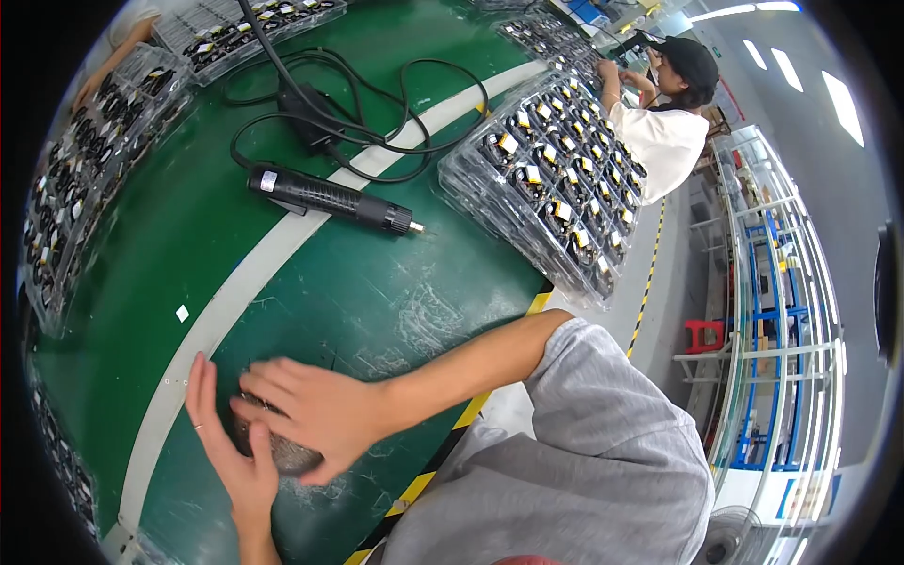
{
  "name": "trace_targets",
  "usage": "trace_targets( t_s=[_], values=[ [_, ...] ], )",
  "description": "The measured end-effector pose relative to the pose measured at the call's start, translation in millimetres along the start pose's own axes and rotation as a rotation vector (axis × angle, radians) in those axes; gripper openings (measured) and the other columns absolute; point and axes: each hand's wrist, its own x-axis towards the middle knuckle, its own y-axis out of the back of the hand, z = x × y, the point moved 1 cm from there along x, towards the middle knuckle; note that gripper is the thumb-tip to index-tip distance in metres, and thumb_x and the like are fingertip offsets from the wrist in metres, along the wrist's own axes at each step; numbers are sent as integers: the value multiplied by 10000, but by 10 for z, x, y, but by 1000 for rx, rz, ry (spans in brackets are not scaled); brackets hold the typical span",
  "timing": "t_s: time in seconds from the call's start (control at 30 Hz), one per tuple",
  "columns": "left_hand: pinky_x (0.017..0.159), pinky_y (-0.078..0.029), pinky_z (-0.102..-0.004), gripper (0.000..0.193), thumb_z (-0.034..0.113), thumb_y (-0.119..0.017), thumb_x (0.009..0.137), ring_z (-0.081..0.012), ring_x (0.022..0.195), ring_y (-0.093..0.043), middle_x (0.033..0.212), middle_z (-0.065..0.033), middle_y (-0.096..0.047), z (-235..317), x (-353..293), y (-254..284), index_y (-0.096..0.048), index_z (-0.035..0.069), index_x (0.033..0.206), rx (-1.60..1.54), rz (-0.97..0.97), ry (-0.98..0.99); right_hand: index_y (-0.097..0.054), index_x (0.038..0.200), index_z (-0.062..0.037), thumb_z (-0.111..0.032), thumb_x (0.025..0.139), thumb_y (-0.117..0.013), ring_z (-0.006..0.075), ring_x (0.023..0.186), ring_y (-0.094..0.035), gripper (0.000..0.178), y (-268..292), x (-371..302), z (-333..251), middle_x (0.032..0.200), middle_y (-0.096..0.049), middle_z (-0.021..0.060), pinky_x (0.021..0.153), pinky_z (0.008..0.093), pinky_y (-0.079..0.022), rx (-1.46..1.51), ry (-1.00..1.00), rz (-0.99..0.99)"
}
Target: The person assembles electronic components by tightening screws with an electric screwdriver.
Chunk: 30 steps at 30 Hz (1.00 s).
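Low on the left of the bench lies a dark grey, rounded thing with a mottled surface (294, 456); my hands hide much of it, and its kind cannot be made out. My right hand (325, 410) reaches across its top, fingers bent over it and thumb along its lower edge. Along its left side is my left hand (235, 457), its fingers stretched out and a thin ring on one of them. Beyond both hands, a black electric screwdriver (330, 200) lies on its side, bit pointing right.
The green bench (377, 292) carries a pale curved strip and a small white piece (183, 314). A black cable (400, 122) loops behind the screwdriver. Stacked clear trays (556, 169) of small cabled parts stand right; more trays (104, 160) line the left. A co-worker (664, 122) sits at far right.
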Motion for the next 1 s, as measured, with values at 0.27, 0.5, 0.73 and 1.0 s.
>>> trace_targets(
  t_s=[0.27, 0.5, 0.73, 1.0],
  values=[
    [1196, -334, -505, 715, 472, -501, 1042, -412, 1442, -444, 1575, -235, -464, 61, 18, 14, -446, -45, 1532, 54, -158, -28, -460, 1368, 156, -476, 638, -816, 474, 1255, -483, 1028, -13, -58, -98, 1340, -477, 313, 1078, 515, -410, 58, 38, -25],
    [1193, -349, -485, 591, 295, -554, 1040, -409, 1410, -484, 1560, -228, -494, 38, 20, 44, -470, -52, 1512, -71, -135, 47, -492, 1345, 136, -511, 641, -828, 481, 1277, -479, 1013, 2, -21, -40, 1377, -475, 325, 1089, 533, -412, 16, 28, -51],
    [1177, -380, -477, 564, 223, -582, 1015, -412, 1387, -512, 1520, -236, -531, 78, 29, 10, -482, -35, 1505, -69, -119, 25, -499, 1368, 128, -531, 674, -828, 468, 1314, -466, 1012, 68, 30, 64, 1393, -478, 306, 1092, 521, -414, -2, 33, -86],
    [1185, -383, -480, 588, 211, -604, 995, -409, 1420, -490, 1586, -226, -458, 68, 3, 6, -470, -18, 1520, -35, -135, 22, -497, 1365, 111, -531, 657, -840, 451, 1296, -481, 1015, 87, 38, 61, 1377, -487, 291, 1067, 507, -425, -28, 38, -96]
  ],
)
